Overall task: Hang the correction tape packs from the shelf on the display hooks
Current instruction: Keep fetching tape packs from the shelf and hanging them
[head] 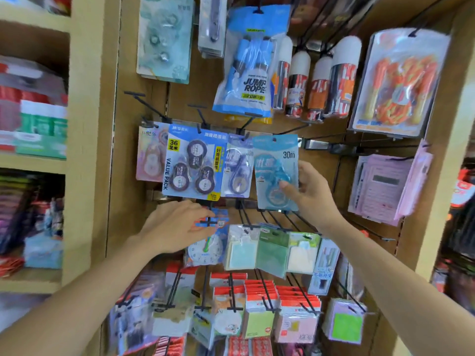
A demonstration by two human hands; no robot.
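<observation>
My right hand grips a teal 30m correction tape pack at its right edge, thumb on the front, held up against the display panel. Whether its top hole sits on a hook I cannot tell. To its left hang a purple 30m pack, a blue value pack of three tapes and a pink pack, each on a black hook. My left hand is lower, fingers relaxed and spread, just under the value pack, touching nothing I can make out.
A bare black hook sticks out above the pink pack. Jump rope packs, spray cans and calculators hang around. Sticky notes and more hooks crowd the rows below. Wooden shelves of goods stand at left.
</observation>
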